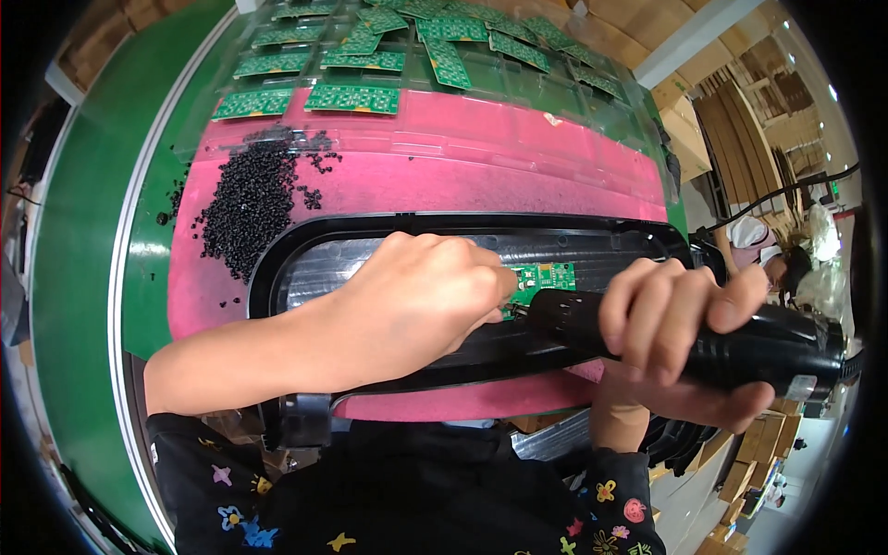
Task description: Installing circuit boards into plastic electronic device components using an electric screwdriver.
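A black plastic housing (pixel 310 268) lies in front of me, with a green circuit board (pixel 555 275) inside it. My right hand (pixel 680 328) is wrapped round a black electric screwdriver (pixel 573 319), which lies nearly level, its tip pointing left at the board. Beside that tip, my left hand (pixel 435 287) is over the housing with its fingers curled closed. Its fingertips meet at the board's left part, close to the screwdriver bit, and whatever they pinch is hidden. The hand also covers part of the board.
A heap of small black pieces (pixel 250 199) lies on the pink mat (pixel 444 190), left of the housing. Behind it, clear plastic trays (pixel 518 139) carry several green circuit boards (pixel 351 99). A cable (pixel 786 194) runs at the right. Another person (pixel 754 240) is at the far right.
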`<state>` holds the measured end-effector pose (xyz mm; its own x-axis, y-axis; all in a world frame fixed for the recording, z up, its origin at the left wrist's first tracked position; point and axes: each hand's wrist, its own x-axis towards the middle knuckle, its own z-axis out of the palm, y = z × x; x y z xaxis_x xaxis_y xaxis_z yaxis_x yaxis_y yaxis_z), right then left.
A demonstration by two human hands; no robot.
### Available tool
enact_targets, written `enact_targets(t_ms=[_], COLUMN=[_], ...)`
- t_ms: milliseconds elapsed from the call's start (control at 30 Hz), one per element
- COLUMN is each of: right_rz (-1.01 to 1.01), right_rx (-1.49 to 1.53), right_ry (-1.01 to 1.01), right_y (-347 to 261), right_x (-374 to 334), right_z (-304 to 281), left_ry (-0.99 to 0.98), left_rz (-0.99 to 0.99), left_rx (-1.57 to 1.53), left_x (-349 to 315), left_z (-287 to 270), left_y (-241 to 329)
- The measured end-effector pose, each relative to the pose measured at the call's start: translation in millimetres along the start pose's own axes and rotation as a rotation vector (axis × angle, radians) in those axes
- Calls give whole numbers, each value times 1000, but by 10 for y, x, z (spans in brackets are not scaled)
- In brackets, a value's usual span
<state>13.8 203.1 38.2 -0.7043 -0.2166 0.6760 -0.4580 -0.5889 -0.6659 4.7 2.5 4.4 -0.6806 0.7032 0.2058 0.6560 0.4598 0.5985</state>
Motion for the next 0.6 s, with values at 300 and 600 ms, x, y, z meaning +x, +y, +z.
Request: enact_targets(t_ms=[300, 600], right_rz=[-76, -80], right_rx=[39, 66], right_ry=[72, 44], right_y=[-182, -224], right_x=[10, 18], right_z=[-36, -51], left_ry=[105, 99], left_rz=[164, 223], left_rx=[-244, -123], left_x=[87, 99], left_z=[6, -14], left_y=[10, 40])
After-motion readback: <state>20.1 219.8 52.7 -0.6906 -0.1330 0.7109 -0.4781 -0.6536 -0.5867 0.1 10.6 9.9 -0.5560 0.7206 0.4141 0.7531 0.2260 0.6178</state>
